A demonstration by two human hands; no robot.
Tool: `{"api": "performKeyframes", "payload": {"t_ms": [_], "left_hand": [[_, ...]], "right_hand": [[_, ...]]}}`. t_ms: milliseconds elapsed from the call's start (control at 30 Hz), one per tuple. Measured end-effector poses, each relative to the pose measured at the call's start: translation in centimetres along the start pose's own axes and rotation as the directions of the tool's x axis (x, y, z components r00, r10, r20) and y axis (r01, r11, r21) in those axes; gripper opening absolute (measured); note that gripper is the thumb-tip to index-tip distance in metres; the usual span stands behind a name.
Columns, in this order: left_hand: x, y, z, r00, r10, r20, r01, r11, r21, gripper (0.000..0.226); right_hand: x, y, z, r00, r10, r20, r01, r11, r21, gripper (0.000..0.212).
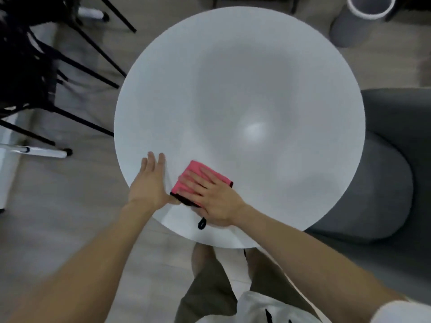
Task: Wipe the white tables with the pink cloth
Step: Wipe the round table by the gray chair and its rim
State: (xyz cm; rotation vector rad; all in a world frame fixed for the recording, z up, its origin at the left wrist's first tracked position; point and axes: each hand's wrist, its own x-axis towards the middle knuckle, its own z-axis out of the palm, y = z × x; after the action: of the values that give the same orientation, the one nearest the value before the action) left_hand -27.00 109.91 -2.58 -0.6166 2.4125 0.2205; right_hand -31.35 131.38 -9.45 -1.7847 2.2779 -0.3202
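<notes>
Round white table [256, 66]; grey chair [384, 159] right, bin [356, 19] beyond.

No readable text, label, brand or number. Table [233, 78], cloth [193, 169], bin [347, 31] far right: no print visible. Small dark mark on white bar [44, 152], left: too blurred to read.
</notes>
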Motion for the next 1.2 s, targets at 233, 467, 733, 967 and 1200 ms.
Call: {"api": "performKeyframes", "payload": {"t_ms": [233, 467, 733, 967, 1200], "left_hand": [[0.3, -0.4, 0.4, 0.999, 0.009, -0.038, -0.005, 0.995, 0.104, 0.164], [0.1, -0.5, 0.5, 0.999, -0.001, -0.051, 0.006, 0.994, 0.113, 0.163], [0.1, -0.6, 0.4, 0.999, 0.019, -0.042, -0.014, 0.992, 0.124, 0.164], [0.8, -0.8, 1.0, 0.997, 0.057, -0.050, -0.048, 0.985, 0.167, 0.166], [1.5, -0.6, 1.0, 0.996, 0.084, -0.026, -0.077, 0.979, 0.188, 0.167]], "right_hand": [[-0.5, 20.9, -6.9, 0.844, 0.489, -0.221, -0.512, 0.857, -0.058, 0.065], [11.8, 10.8, -4.7, 0.822, 0.531, -0.204, -0.539, 0.842, 0.019, 0.062], [-1.5, 10.1, -3.1, 0.949, 0.267, -0.166, -0.278, 0.959, -0.048, 0.058], [-7.7, 13.9, -4.2, 0.562, 0.803, -0.200, -0.795, 0.591, 0.140, 0.061], [-8.2, 1.5, -1.4, 0.730, 0.681, -0.050, -0.660, 0.723, 0.205, 0.056]]}}
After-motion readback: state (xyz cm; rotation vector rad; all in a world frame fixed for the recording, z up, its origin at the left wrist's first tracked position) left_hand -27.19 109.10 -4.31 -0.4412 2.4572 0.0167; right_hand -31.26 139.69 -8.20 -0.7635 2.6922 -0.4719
